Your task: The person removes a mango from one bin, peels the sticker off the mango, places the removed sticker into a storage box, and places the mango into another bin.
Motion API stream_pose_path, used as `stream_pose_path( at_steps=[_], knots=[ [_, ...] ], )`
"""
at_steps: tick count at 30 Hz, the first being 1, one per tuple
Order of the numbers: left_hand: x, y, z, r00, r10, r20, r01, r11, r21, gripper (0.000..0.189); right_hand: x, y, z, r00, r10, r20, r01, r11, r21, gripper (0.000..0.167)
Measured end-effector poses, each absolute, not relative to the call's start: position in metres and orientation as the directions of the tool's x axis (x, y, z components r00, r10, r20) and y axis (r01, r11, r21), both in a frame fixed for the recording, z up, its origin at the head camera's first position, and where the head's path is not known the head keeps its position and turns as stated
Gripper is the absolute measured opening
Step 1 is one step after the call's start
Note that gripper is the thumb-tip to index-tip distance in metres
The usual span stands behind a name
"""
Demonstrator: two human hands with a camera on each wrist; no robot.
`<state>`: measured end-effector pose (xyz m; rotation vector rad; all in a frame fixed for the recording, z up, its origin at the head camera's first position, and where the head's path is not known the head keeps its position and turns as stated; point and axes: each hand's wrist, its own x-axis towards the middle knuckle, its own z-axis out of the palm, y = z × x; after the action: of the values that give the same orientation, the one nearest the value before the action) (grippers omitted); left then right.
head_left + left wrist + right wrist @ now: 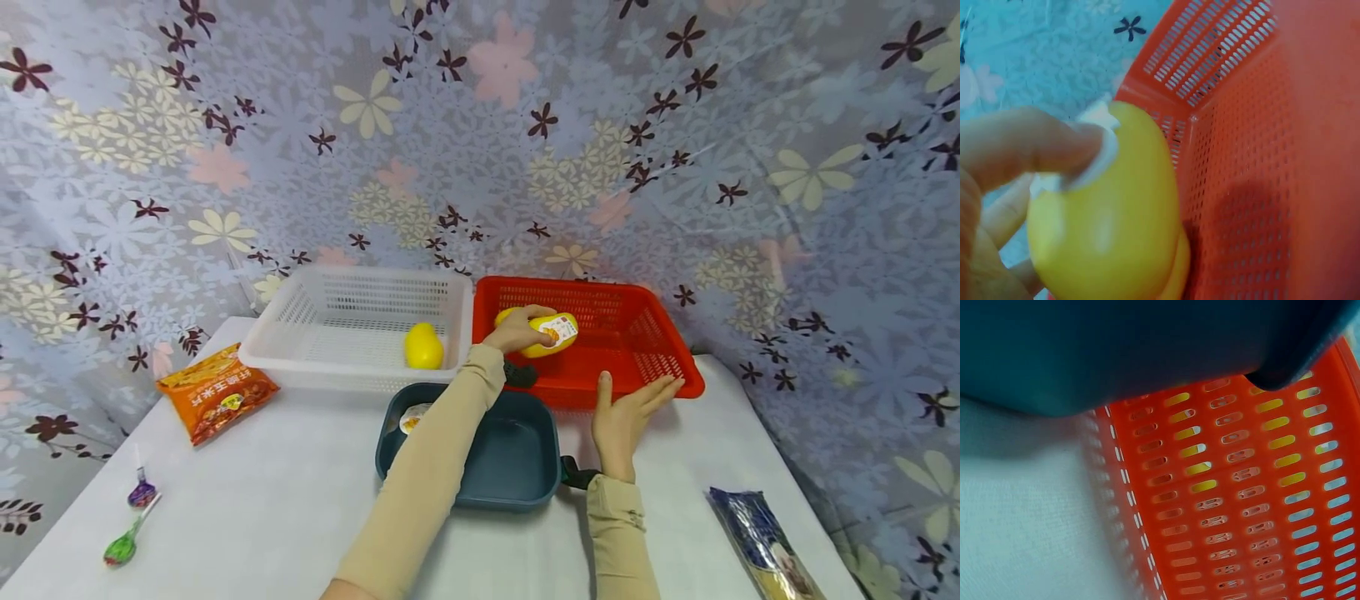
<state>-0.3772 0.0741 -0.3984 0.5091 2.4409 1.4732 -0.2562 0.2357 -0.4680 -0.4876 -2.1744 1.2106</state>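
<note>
In the head view my left hand (516, 332) grips a smooth yellow rounded object with a white label (567, 327) over the left part of the red basket (622, 354). The left wrist view shows the thumb pressed on the label of this yellow object (1125, 231); its exact kind is unclear. Another yellow piece peeks out below it. My right hand (621, 423), fingers straight and spread, is by the basket's front right rim; whether it touches is unclear. Through the slots of the red basket (1197, 544) in the right wrist view, yellow shows.
A white basket (292, 364) holding a yellow fruit (423, 346) stands left of the red one. In front is a dark blue pan (517, 454) with a labelled item partly hidden by my arm. An orange snack bag (221, 396), two lollipops (131, 533) and a blue packet (761, 533) lie around.
</note>
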Motion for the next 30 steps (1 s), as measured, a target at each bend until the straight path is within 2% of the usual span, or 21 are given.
stream_pose_path(
  at_steps=[5,16,25,30],
  knots=[
    [-0.368,0.072,-0.395,-0.906,0.421,0.045,0.192,0.312,0.93,0.056,-0.255,0.236,-0.47,-0.752,0.576,0.319,0.037,0.52,-0.853,0.097],
    [-0.325,0.044,-0.378,-0.885,0.407,0.227,0.351,0.264,0.898,0.053,-0.256,0.235,-0.469,-0.748,0.569,0.343,0.016,0.531,-0.847,0.098],
    [-0.283,0.027,-0.381,-0.859,0.429,0.279,0.399,0.221,0.89,0.051,-0.257,0.235,-0.469,-0.745,0.571,0.345,0.02,0.536,-0.844,0.095],
    [-0.248,0.013,-0.384,-0.817,0.497,0.294,0.424,0.17,0.89,0.052,-0.257,0.234,-0.468,-0.74,0.569,0.359,0.001,0.535,-0.845,0.095]
  ],
)
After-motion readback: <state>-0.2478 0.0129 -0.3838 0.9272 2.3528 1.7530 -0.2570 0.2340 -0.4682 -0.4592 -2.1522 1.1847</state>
